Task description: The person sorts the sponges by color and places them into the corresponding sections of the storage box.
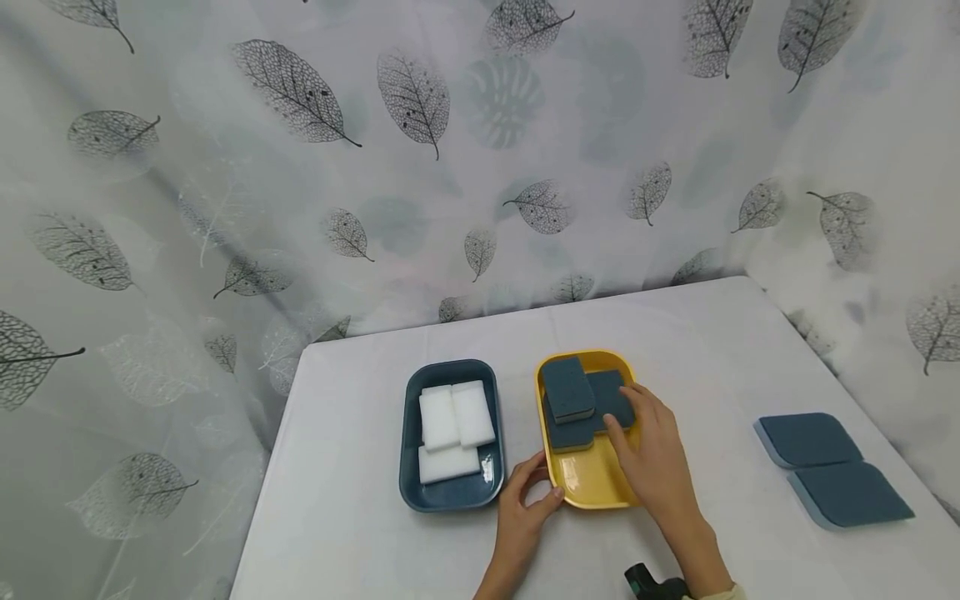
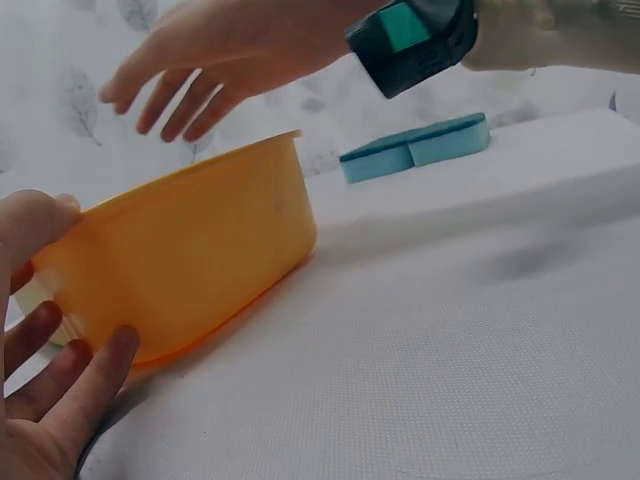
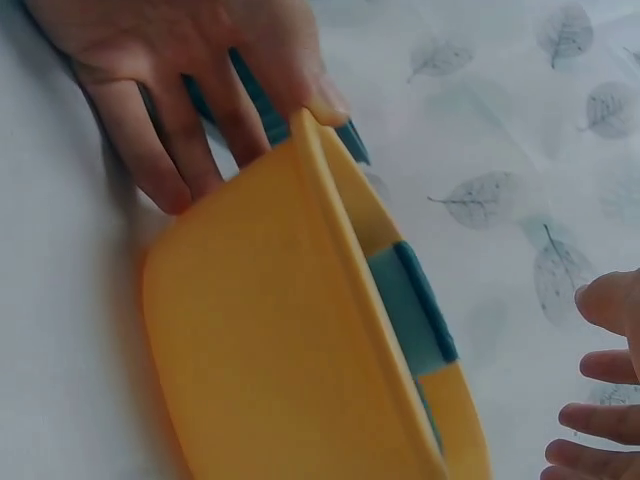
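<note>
A yellow tray [image 1: 592, 479] holds three dark blue-green sponges; one sponge [image 1: 567, 388] lies across the others. At the tray's near left corner, my left hand [image 1: 521, 510] grips it, thumb at the rim and fingers against the outer wall. Over the tray's right side hovers my right hand [image 1: 658, 454], its fingers spread and loosely bent near the right-hand sponge [image 1: 613, 402]. Nothing is between those fingers in the left wrist view, where the hand [image 2: 225, 50] hangs above the rim. In the right wrist view a sponge [image 3: 410, 310] pokes up inside the tray.
Left of the yellow tray stands a dark blue tray [image 1: 450, 501] with three white sponges [image 1: 472, 414]. Two more blue-green sponges [image 1: 851, 496] lie on the white table [image 1: 345, 467] at the right. A leaf-patterned curtain [image 1: 420, 192] hangs behind.
</note>
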`<act>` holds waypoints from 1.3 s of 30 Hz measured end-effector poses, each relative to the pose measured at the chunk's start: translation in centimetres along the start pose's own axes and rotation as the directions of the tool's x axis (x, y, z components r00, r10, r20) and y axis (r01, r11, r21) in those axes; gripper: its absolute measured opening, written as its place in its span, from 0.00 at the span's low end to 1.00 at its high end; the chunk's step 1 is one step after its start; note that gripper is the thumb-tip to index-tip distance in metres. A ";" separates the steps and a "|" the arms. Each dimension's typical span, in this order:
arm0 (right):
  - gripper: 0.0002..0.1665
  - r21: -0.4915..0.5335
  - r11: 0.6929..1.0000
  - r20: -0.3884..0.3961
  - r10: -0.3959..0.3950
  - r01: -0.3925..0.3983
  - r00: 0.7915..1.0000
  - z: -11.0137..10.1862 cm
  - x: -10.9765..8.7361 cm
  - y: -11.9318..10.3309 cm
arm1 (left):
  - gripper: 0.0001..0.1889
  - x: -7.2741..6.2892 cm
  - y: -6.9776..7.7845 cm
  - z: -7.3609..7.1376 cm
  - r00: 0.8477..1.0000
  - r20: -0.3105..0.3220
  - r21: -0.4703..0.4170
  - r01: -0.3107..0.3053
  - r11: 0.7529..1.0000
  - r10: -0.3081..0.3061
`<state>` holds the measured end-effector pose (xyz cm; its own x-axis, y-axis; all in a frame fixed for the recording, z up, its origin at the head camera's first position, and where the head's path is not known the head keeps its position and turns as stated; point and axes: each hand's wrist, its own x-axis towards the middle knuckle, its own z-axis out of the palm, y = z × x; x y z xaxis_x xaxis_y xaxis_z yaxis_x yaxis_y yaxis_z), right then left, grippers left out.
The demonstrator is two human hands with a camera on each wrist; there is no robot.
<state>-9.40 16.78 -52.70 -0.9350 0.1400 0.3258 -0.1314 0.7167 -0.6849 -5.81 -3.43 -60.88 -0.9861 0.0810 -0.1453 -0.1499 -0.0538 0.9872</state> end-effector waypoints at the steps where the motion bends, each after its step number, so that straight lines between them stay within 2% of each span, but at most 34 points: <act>1: 0.32 -0.004 1.000 -0.003 0.012 -0.012 1.000 -0.4 -0.1 0.1 | 0.31 0.0 0.0 0.0 1.000 -0.001 0.002 0.000 1.000 0.000; 4: 0.33 -0.027 0.998 -0.009 0.053 -0.054 0.999 -1.6 -0.2 0.6 | 0.31 0.1 -0.1 -0.1 1.000 -0.001 0.008 0.003 1.000 -0.003; 8: 0.34 -0.050 0.996 -0.001 0.068 -0.068 0.998 -3.2 -0.5 1.6 | 0.31 0.1 0.0 -0.1 1.000 0.006 0.011 0.017 1.000 -0.017; 14: 0.36 -0.056 0.998 0.062 0.045 -0.042 0.997 -5.5 -1.1 4.6 | 0.30 -0.1 0.1 -0.1 0.999 0.007 0.026 0.033 0.999 -0.033; 20: 0.36 -0.068 0.997 0.062 0.023 -0.019 0.998 -7.6 -1.7 7.6 | 0.29 -0.1 0.1 0.0 0.999 0.008 0.020 0.038 0.999 -0.038; 24: 0.35 -0.106 0.993 0.055 0.050 -0.044 0.997 -8.8 -2.2 9.6 | 0.30 -0.2 0.2 -0.2 1.000 0.005 0.017 0.022 1.000 -0.022; 29: 0.33 -0.171 0.982 0.029 0.093 -0.087 0.995 -10.1 -2.5 12.3 | 0.29 -0.4 0.1 -0.5 0.999 0.011 0.015 0.031 0.999 -0.032; 33: 0.32 -0.239 0.961 0.030 0.153 -0.141 0.988 -11.4 -2.1 14.1 | 0.30 -0.4 0.2 -0.5 0.999 0.014 0.016 0.040 0.999 -0.041; 39: 0.33 -0.275 0.945 0.034 0.194 -0.177 0.980 -13.0 -1.2 15.9 | 0.30 -0.2 0.3 -0.3 0.999 0.010 0.004 0.043 0.999 -0.043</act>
<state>-6.07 36.88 -55.57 -0.9535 0.2525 0.1646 0.1318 0.8403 -0.5258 -5.66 -3.80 -60.53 -0.9779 0.0933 -0.1870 -0.1919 -0.0463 0.9803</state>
